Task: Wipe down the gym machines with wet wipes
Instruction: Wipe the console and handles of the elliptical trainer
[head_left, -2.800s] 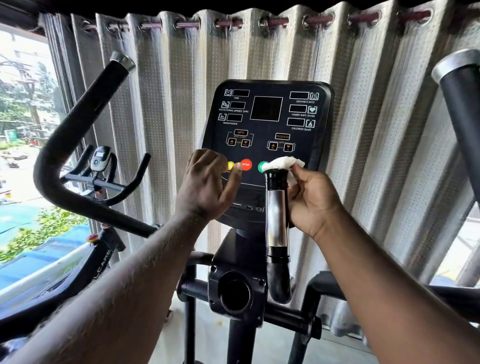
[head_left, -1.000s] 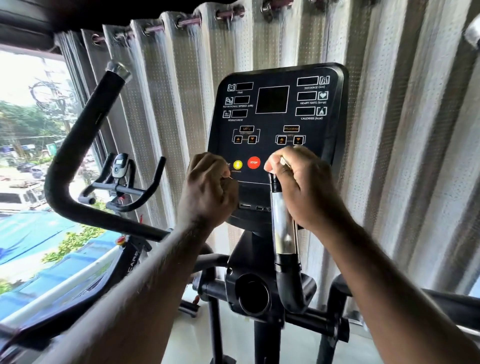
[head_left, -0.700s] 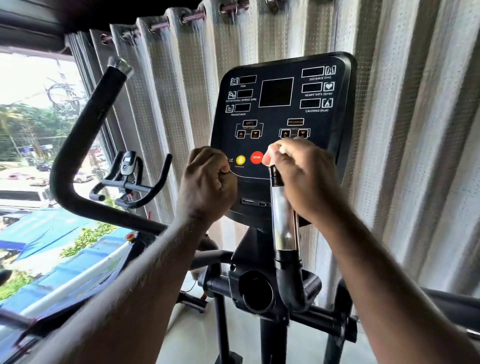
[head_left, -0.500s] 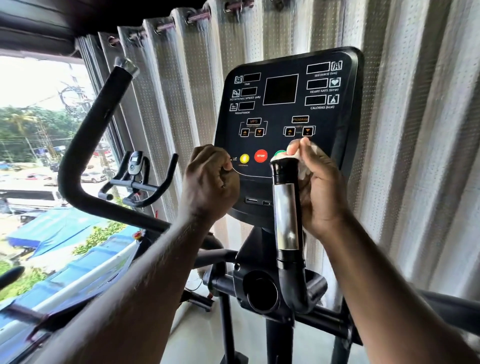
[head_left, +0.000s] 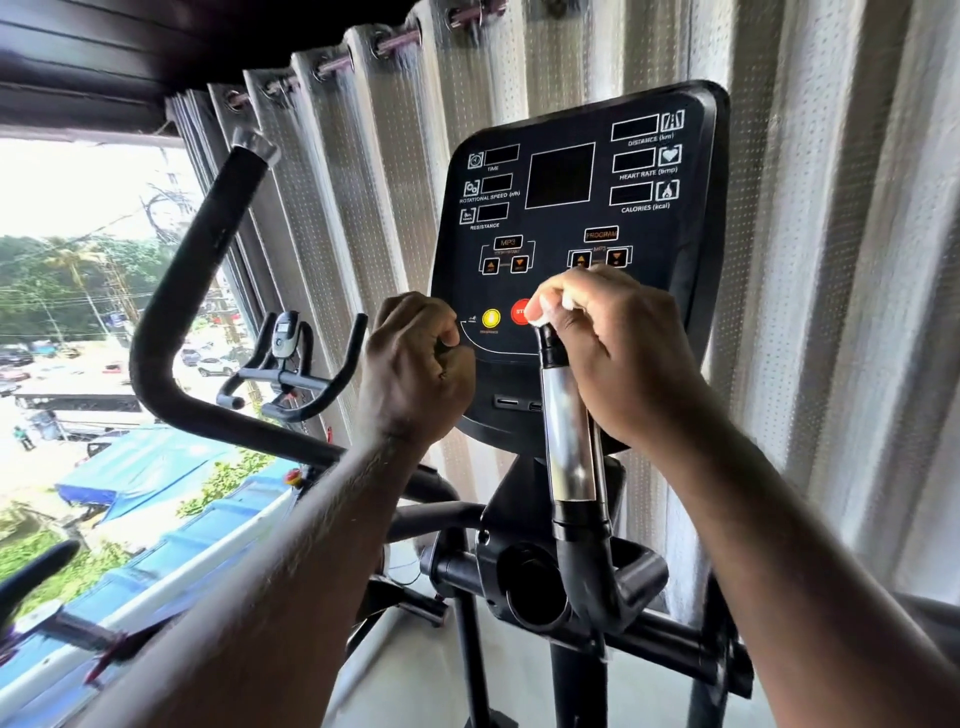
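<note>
At the centre of the frame our right hand (head_left: 618, 353) curls over the top of the upright handle (head_left: 569, 441), clamping the white wet wipe (head_left: 553, 306) onto its black cap, in front of the console (head_left: 571, 208). Just left of it, our left hand (head_left: 415, 374) is balled at the console's edge; we cannot tell whether it grips anything

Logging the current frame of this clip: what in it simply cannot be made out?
Head view only.
What, if anything, the left hand curls around: hidden by its own fingers.
Most of the wet wipe: bunched inside the right hand.
Top of the handle grip: covered by that hand and wipe.
Label of the red button: half hidden by the thumb.
Small print under the console buttons: blurred.
</note>
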